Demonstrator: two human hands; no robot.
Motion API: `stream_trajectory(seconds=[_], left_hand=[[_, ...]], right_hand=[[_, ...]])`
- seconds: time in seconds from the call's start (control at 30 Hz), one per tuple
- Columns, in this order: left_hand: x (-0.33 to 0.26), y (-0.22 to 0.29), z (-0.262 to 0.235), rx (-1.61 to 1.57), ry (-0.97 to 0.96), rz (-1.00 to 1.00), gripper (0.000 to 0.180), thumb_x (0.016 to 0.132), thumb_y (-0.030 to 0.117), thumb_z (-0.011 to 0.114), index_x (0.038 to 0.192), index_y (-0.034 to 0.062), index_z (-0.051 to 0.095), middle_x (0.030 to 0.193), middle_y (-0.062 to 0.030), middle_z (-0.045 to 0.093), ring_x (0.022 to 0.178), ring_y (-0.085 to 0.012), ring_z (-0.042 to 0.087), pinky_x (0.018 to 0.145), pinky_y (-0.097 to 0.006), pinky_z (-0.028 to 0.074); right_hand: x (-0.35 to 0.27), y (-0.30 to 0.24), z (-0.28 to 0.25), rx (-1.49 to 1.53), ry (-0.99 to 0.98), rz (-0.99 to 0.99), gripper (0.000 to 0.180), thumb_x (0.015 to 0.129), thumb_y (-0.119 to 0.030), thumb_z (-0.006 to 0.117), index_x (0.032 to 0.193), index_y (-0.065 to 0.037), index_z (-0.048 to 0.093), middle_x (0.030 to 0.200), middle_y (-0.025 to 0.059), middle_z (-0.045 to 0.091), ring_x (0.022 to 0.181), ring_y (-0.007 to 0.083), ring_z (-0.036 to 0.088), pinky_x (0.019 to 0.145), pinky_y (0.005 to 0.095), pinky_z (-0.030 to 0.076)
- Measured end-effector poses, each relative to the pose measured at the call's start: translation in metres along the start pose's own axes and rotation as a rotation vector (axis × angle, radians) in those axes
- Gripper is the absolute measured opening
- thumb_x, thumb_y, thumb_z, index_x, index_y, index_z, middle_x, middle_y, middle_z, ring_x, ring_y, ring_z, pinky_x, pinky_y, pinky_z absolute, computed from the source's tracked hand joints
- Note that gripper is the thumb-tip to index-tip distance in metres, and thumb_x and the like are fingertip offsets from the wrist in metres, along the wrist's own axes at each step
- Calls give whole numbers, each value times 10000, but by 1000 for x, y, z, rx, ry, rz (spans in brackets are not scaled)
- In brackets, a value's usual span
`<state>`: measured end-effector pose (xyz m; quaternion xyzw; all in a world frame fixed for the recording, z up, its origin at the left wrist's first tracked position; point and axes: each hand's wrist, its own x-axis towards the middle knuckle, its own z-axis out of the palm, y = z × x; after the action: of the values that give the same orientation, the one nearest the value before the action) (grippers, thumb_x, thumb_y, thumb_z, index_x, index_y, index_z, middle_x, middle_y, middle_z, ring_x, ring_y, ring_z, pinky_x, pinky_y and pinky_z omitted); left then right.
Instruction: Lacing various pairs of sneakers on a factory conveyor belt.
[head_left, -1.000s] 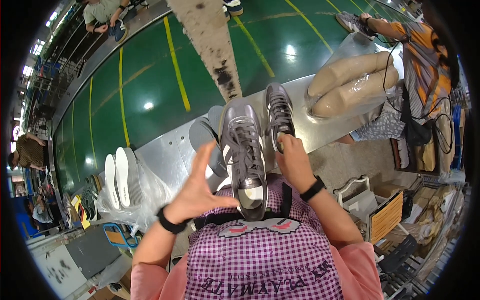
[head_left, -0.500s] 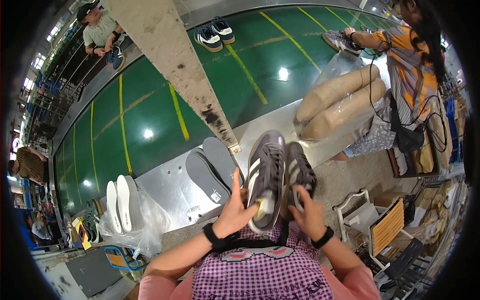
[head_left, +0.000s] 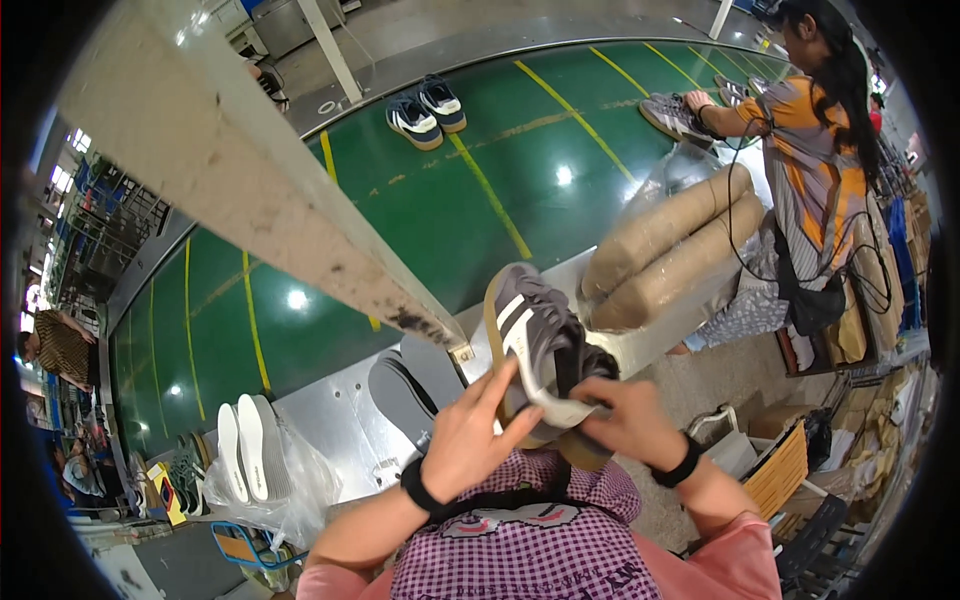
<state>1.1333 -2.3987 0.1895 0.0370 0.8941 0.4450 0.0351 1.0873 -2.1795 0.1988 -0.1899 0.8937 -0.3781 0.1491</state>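
Lying at your left are white insoles [head_left: 262, 450], up against crumpled clear plastic [head_left: 308, 470], at the left end of the metal counter [head_left: 320, 405]. Next, the pale post [head_left: 270, 200] cuts diagonally across your view, scuffed dark near its lower end. Behind it runs the green belt [head_left: 420, 215] with yellow lines; a pair of navy shoes [head_left: 427, 110] sits on its far side. Grey insoles [head_left: 400, 390] lie on the counter just left of the post's foot, near your left hand.

Your left hand [head_left: 465, 435] grips the grey-brown shoe [head_left: 525, 340] at its left side near the heel, fingers closed on it. That's your main item: white stripes, gum sole, lifted at the counter's near edge, tilted, toe pointing away from you. A second shoe [head_left: 600, 362] is tucked behind it on the right, mostly hidden. Your right hand [head_left: 635, 420] has its fingers bent in at the heel end of both shoes; blur and overlap, so you can't tell what they grip, if anything.

Further right, two tan rolls [head_left: 670, 255] lie wrapped in clear film. Beyond them, a co-worker [head_left: 815, 170] in orange and grey has a hand on a grey shoe [head_left: 668, 115]. Below, at lower right, is a slatted wooden chair [head_left: 775, 470].
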Motion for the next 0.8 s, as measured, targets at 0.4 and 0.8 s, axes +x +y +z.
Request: stream_trajectory(seconds=[0.4, 0.8], left_hand=[[90, -34, -50, -11, 964, 262, 1020, 707, 189, 779, 1418, 18, 67, 1427, -265, 257, 1324, -368, 295, 1103, -500, 195], [72, -43, -55, 583, 1070, 223, 689, 797, 368, 617, 1275, -62, 372, 1248, -213, 440, 938, -295, 539, 890, -423, 417]], right_hand=[[292, 61, -96, -393, 326, -257, 304, 698, -176, 609, 997, -173, 667, 882, 132, 670, 842, 330, 636, 726, 424, 496], [480, 213, -60, -1043, -334, 11, 304, 831, -132, 531, 1092, -210, 665, 992, 149, 673, 942, 326, 646, 827, 418, 505]])
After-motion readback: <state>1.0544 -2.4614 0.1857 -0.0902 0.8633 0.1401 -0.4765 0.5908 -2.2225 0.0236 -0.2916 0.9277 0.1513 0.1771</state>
